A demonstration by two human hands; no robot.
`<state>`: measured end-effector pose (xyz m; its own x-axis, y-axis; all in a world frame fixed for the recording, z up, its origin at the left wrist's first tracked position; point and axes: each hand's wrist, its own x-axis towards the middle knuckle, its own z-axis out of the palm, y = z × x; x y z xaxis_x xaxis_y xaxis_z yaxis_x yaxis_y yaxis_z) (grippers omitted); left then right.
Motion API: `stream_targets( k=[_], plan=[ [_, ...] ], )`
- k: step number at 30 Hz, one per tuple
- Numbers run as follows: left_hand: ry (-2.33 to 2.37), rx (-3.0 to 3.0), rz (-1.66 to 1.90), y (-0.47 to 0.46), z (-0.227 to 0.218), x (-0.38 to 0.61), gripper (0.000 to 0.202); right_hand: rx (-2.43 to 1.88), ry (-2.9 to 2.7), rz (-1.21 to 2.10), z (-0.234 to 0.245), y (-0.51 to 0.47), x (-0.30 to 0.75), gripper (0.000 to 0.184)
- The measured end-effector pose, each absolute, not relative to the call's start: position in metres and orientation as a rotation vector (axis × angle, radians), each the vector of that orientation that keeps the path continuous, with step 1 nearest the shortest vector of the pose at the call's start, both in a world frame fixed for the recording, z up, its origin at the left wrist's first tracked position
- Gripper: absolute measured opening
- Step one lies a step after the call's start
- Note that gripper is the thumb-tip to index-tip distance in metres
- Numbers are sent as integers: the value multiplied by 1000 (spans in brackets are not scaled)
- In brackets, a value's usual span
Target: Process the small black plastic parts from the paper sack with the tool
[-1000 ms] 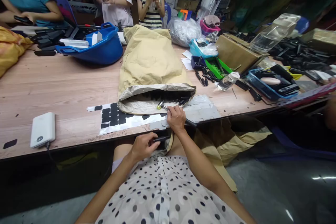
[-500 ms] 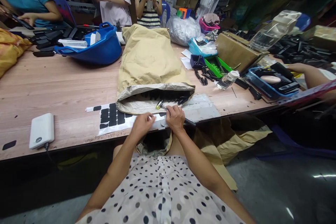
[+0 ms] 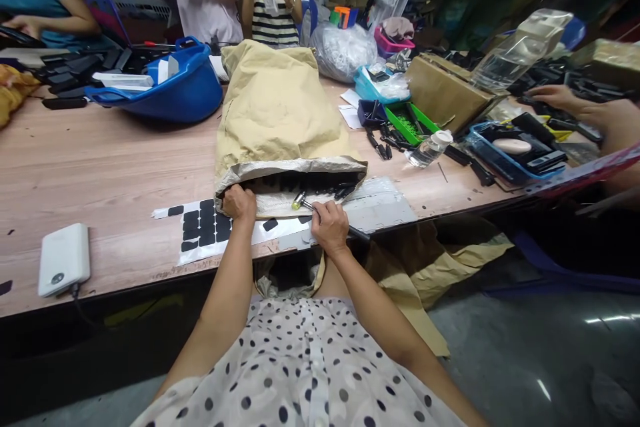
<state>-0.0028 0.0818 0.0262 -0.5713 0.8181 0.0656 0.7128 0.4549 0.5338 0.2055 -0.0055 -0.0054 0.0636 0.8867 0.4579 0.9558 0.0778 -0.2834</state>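
A tan paper sack lies on the table with its mouth facing me, several dark pieces showing inside. At the left corner of the mouth is my left hand, its fingers curled inward; whatever they hold is hidden. My right hand is closed around the handle of a small hammer, whose metal head with a yellowish tip rests at the sack's lower lip. Under the sack's front edge lies a white sheet of black stickers, with one loose-looking black sticker near its right part.
A white power bank with a cable is at the left front. Further back stands a blue basin. A green tray, a water bottle and a blue basket are on the right. Other people work across and at right.
My left hand has moved left and forward from the sticker sheet to the left corner of the sack's mouth. My right hand still holds the hammer. The view has shifted slightly.
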Motion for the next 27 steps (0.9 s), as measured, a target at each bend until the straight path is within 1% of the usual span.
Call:
stream_targets(
  k=[9,14,17,22,27],
  plan=[
    [2305,1665,768,40,31,-19,24,-1816,-1822,-173,-4,-4,204,27],
    [2118,1836,690,21,29,-16,17,-1815,-1830,-175,-5,-4,206,27],
    [1975,1929,654,20,28,-1,17,-1805,-1831,-186,-7,-4,207,27],
    [1895,1952,646,23,25,19,19,-1804,-1836,-195,-8,-3,209,27],
    [1853,1889,691,26,22,18,20,-1763,-1840,-105,-4,-2,218,30]
  ],
)
